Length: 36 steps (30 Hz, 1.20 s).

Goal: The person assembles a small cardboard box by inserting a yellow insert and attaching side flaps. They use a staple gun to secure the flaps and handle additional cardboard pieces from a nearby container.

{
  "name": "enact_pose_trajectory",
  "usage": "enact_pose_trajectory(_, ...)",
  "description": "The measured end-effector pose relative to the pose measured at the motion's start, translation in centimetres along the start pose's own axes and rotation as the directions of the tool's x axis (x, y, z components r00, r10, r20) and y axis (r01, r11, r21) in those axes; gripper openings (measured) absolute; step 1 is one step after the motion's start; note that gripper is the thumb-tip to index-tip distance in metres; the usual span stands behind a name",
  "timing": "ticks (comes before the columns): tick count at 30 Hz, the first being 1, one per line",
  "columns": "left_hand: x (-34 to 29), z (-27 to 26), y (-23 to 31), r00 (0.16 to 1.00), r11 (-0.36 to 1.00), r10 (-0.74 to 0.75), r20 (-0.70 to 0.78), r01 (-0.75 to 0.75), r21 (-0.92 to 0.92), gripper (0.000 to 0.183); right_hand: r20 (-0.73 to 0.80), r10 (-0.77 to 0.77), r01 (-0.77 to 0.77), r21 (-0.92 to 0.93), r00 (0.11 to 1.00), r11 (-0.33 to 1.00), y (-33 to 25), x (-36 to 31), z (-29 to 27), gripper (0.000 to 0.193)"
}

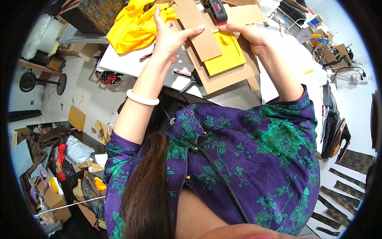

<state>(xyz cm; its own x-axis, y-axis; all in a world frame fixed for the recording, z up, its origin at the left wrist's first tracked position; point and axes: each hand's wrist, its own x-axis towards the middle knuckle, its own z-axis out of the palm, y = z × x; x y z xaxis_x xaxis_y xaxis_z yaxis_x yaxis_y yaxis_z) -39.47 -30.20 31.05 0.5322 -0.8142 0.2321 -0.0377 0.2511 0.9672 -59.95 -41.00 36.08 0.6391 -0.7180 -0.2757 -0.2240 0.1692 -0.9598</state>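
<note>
In front of me my left hand [169, 38] grips the left side of a stack of brown boards, its thumb lying on a narrow top strip [205, 42] and one finger pointing up. My right hand [252, 38] holds the stack's right side, with its thumb tip on top just below a black and red clamp [218, 11]. The other fingers of that hand are mostly hidden. Between the boards lies a flat yellow piece [227, 59] with a small raised yellow part on it. A larger brown board [223, 82] sits underneath, tilted over the table edge.
Bunched yellow cloth [129, 30] lies left of the boards on the white table [123, 61]. A dark spring clamp [192, 82] rests at the near edge. Tools and cables crowd the far right, by a brush [316, 20]. Dark patterned strips [348, 187] lie lower right; piled scraps [59, 171] lower left.
</note>
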Motion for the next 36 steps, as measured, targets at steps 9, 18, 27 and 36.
enact_pose_trajectory(9, -2.6, 0.7, 0.8, 0.927, 0.822, -0.318, 0.196, 0.373, -0.429, 0.064, -0.016, -0.017, 0.017, 0.018, 1.0, 1.0, -0.7, -0.6, 2.2, 0.057)
enact_pose_trajectory(18, -3.2, -1.1, -0.2, 0.853, 0.743, -0.467, 0.233, 0.522, -0.42, 0.061, -0.014, 0.104, -0.104, 0.0, 0.994, 0.995, -0.6, -1.0, 3.9, 0.052)
enact_pose_trajectory(27, -4.9, -2.0, 2.0, 0.922, 0.845, -0.385, 0.033, 0.367, -0.389, 0.066, 0.041, 0.015, -0.015, 0.02, 0.999, 1.0, -0.8, -1.4, 6.5, 0.051)
enact_pose_trajectory(36, -11.3, -21.8, 6.7, 0.834, 0.891, -0.451, -0.317, 0.399, -0.219, 0.059, 0.321, -0.311, 0.447, -0.643, 0.895, 0.622, 0.2, 2.2, 4.1, 0.035)
